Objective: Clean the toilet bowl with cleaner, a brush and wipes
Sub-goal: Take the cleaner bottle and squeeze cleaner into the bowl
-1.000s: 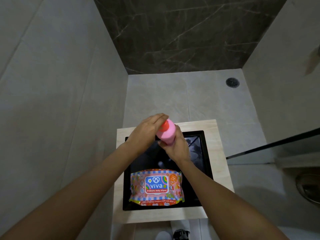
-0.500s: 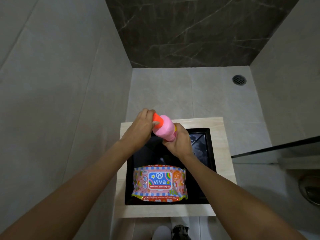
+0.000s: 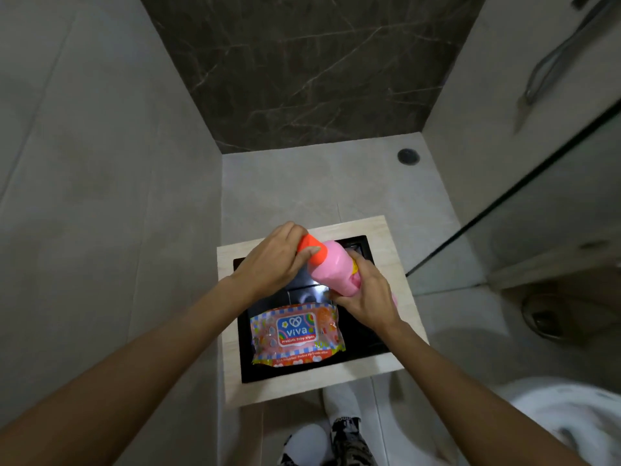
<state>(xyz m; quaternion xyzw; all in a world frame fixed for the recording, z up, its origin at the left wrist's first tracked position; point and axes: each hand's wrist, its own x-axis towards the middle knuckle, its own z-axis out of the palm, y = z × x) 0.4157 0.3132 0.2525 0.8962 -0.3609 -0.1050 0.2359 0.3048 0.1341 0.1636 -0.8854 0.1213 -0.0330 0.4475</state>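
Here the right hand (image 3: 368, 297) grips the pink bottle (image 3: 336, 272) — left hand (image 3: 272, 264) clasping its orange cap (image 3: 314, 249).

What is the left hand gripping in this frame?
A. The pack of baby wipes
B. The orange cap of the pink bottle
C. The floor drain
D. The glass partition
B: the left hand has its grip around the orange cap of the pink bottle, whose body the right hand holds, while the wipes pack lies untouched below.
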